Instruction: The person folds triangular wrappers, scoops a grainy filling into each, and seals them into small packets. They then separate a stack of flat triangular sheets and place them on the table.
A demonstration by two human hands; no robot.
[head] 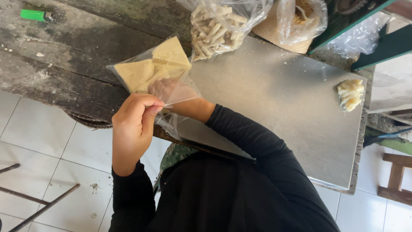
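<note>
My left hand pinches the open edge of a clear plastic bag and holds it up over the dark wooden table. My right hand is pushed inside the bag, seen through the plastic. Two or three flat, pale yellow triangular pieces lie in the bag above my right hand's fingers. Both arms wear black sleeves.
A steel sheet covers the table's right part, with a small lump of pale dough on its far right. Behind stand a bag of pale sticks and a bag of crumbs. A green lighter lies far left. A wooden stool is at right.
</note>
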